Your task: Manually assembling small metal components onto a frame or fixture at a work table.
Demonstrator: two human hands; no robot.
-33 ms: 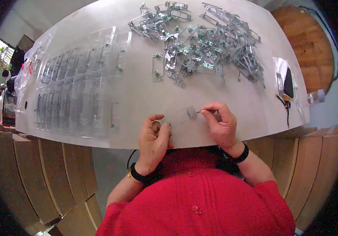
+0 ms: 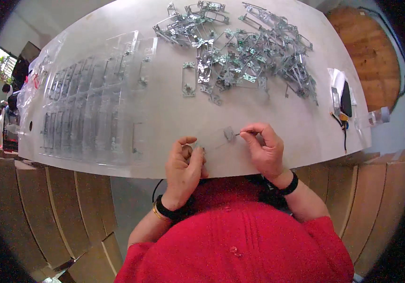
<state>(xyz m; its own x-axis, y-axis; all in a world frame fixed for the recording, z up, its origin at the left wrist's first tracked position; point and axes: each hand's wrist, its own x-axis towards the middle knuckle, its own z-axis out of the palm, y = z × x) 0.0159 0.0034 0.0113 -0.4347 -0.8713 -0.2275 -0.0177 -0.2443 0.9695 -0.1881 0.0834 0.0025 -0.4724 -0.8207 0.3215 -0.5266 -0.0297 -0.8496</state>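
Observation:
My right hand (image 2: 265, 150) pinches a thin dark rod between thumb and forefinger. At the rod's tip is a small grey metal plate (image 2: 229, 134), held above the white table. My left hand (image 2: 183, 165) is curled, with thumb and forefinger on a small shiny metal piece (image 2: 199, 146), mostly hidden by the fingers. A faint thin line runs between the two pieces; I cannot tell whether they are joined. Beyond my hands lies a heap of metal brackets (image 2: 240, 61), plates linked by thin rods. One bracket (image 2: 189, 80) lies apart at the heap's left edge.
Clear plastic trays (image 2: 89, 104) holding rows of brackets cover the table's left side. At the right edge are a black object on white paper (image 2: 346, 100), a dark cable (image 2: 344, 137) and a clear bottle (image 2: 374, 118). Brown cartons (image 2: 42, 207) stand below the table.

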